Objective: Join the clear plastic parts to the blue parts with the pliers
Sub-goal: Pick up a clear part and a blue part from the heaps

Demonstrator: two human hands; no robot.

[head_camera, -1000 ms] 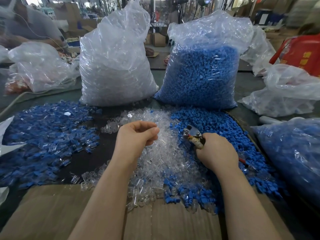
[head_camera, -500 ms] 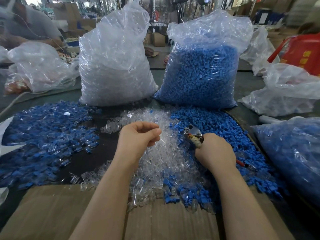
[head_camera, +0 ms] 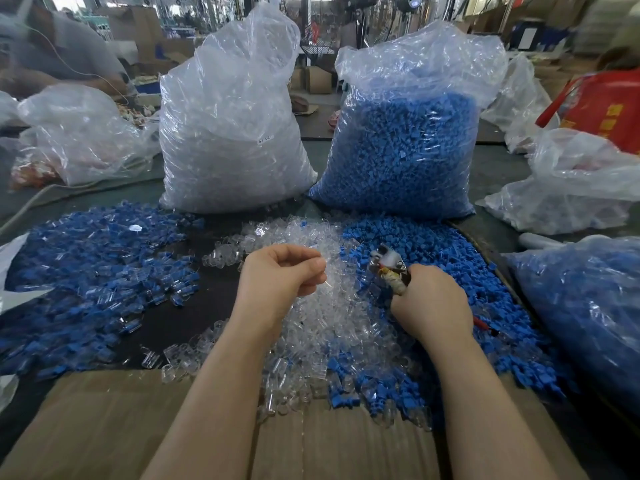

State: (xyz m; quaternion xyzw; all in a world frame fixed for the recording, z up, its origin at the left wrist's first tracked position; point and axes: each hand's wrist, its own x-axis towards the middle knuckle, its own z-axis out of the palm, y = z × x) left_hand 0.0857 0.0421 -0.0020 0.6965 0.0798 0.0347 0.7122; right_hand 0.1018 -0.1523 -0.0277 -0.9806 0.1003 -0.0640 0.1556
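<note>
Your left hand [head_camera: 282, 273] hovers over the middle of the table with its fingers curled in; thumb and forefinger seem to pinch a clear part [head_camera: 325, 287] at the fingertips, though it blurs into the heap behind, so you cannot be sure of it. Your right hand [head_camera: 431, 304] is wrapped around the handles of the pliers [head_camera: 388, 265], whose metal head points up and away from you, just beside the left hand; whether the jaws are together or apart cannot be told. Below both hands lies the loose pile of clear parts [head_camera: 332, 337], running onto the cardboard sheet [head_camera: 104, 427] at the near edge. The loose blue parts [head_camera: 460, 268] spread to the right of it and under your right wrist. To the left sits a heap of joined pieces [head_camera: 86, 271], blue and clear. At the back stand a bag of clear parts [head_camera: 232, 133] and a bag of blue parts [head_camera: 401, 150], side by side.
</note>
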